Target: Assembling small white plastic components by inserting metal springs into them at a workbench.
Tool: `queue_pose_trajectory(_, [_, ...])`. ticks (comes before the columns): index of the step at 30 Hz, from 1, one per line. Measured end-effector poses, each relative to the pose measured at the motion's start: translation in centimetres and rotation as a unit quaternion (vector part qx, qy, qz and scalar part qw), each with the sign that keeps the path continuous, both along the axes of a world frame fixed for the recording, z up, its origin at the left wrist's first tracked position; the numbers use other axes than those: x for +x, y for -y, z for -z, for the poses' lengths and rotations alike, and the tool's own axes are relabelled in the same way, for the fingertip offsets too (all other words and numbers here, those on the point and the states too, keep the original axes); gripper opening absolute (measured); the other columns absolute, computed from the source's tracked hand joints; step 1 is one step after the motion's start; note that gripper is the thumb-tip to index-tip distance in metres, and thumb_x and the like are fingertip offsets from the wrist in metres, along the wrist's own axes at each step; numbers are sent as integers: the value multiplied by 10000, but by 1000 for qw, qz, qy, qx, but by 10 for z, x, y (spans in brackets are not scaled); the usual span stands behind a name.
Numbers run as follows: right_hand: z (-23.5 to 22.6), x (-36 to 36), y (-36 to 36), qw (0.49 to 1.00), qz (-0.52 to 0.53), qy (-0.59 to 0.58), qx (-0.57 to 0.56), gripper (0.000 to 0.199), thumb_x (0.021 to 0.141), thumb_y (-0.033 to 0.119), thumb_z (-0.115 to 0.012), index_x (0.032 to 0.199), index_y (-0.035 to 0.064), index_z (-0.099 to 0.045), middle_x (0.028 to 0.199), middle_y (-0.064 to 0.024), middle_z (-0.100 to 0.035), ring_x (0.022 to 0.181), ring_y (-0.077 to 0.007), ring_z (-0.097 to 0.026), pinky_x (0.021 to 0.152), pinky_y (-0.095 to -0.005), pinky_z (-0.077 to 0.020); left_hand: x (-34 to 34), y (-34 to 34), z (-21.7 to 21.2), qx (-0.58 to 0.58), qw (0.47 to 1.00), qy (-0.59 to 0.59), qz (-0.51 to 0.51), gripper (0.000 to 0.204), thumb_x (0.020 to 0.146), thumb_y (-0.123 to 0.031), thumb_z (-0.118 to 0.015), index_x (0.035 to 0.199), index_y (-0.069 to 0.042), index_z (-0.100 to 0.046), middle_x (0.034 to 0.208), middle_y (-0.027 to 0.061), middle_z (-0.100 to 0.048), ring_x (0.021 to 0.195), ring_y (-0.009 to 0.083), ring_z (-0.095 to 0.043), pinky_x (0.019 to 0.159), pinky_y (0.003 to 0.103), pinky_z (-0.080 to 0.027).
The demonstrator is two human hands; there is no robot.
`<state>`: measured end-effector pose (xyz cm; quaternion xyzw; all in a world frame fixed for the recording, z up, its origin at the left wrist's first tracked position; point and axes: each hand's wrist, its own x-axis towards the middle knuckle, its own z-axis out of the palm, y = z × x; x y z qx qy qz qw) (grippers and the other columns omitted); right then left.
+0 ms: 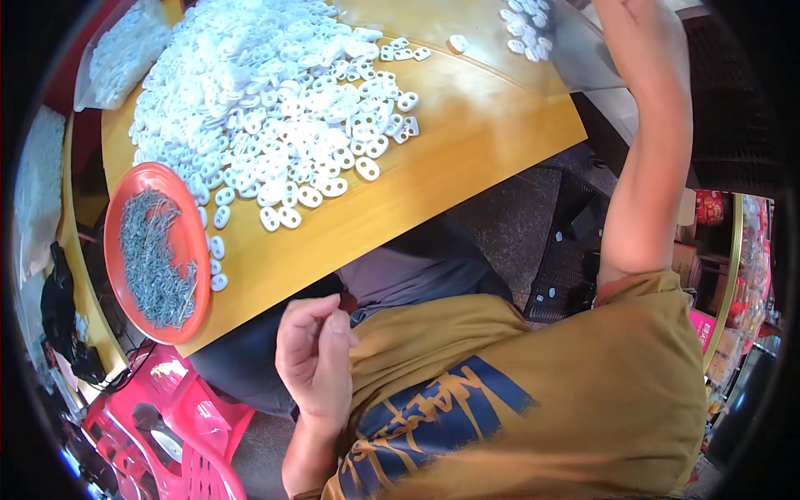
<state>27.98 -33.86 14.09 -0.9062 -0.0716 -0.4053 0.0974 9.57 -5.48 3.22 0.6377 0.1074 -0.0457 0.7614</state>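
My left hand (315, 357) is raised before my shirt, off the table's near edge. Its fingers are curled in with the thumb against them; whatever they may hold is hidden. My right arm stretches far forward at the right, and my right hand (637, 21) is cut off by the upper edge, its fingers out of sight. A big heap of small white oval plastic pieces with two holes each (242, 92) covers much of the table. At its near left, a red oval dish (111, 242) contains many small silvery metal pins or screws (154, 258).
The yellow wooden table (467, 158) ends in an edge before my lap. More white pieces (527, 29) lie in a group at the far right. A filled clear bag (125, 58) stands far left. A pink plastic chair (179, 417) is at the lower left.
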Motion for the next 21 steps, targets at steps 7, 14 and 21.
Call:
queue_pose_trajectory(7, [28, -54, -27, 985, -152, 56, 53, 198, 813, -30, -547, 1001, -57, -603, 840, -108, -619, 747, -129, -570, 690, -221, -452, 72, 23, 7, 454, 826, 330, 47, 406, 647, 90, -635, 1038, -14, -605, 764, 91, -562, 629, 228, -540, 559, 288, -442])
queue_pose_trajectory(14, [99, -70, -58, 938, -314, -81, 121, 268, 638, -5, -654, 899, 49, -626, 748, -31, -602, 628, -200, -560, 565, -292, -419, 84, 38, 11, 575, 747, 297, 155, 393, 675, -50, -659, 1062, -14, -599, 739, 51, -504, 645, 209, -514, 595, 328, -404])
queue_pose_trajectory(21, [128, -74, -73, 939, -285, -141, 132, 239, 639, 28, -666, 868, 51, -600, 762, -35, -559, 676, -217, -547, 599, -326, -414, 79, 36, 14, 551, 760, 312, 145, 351, 698, -55, -654, 1042, -8, -604, 770, 54, -513, 670, 203, -521, 606, 317, -397])
